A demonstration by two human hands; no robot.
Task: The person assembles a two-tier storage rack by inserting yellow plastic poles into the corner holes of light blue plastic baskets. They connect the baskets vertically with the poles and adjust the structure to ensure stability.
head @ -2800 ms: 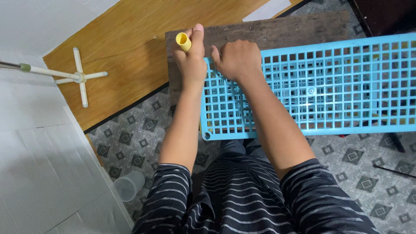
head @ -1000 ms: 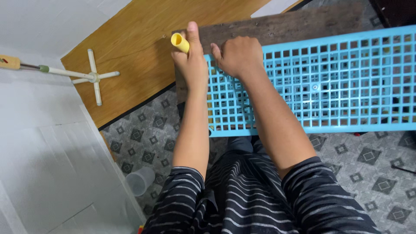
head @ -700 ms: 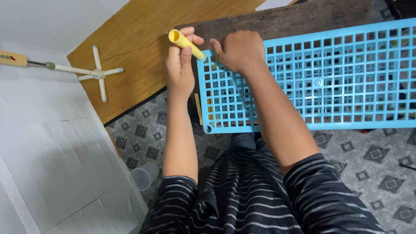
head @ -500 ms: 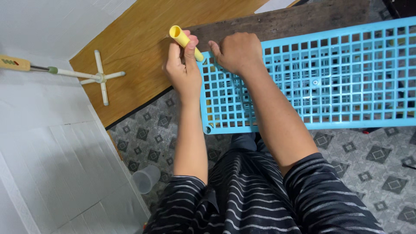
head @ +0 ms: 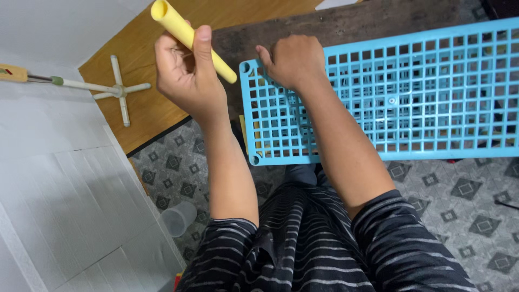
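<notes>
Seen from the head camera, our left hand (head: pixel 189 75) is raised above the edge of the dark wooden surface (head: pixel 346 24), its fingers closed around a yellow plastic tube (head: pixel 186 37). The tube is held tilted, its open end up and to the left, its lower end pointing down towards the near left corner of the blue plastic grid panel (head: pixel 411 97) without touching it. The thumb lies along the tube's front, and the other fingers wrap it from behind. Our right hand (head: pixel 294 59) rests on the left end of the grid panel, fingers curled shut over its top edge just beside the round corner socket (head: pixel 246 68). The panel lies flat across the surface, its long side running off to the right and its near edge overhanging the patterned tile floor (head: pixel 178 173). To the left, on a pale wooden board (head: pixel 157 108), lies a white cross-shaped pipe piece (head: pixel 116 91). A clear plastic cup (head: pixel 178 218) lies on its side by the white wall (head: pixel 59 189), below our left elbow.
</notes>
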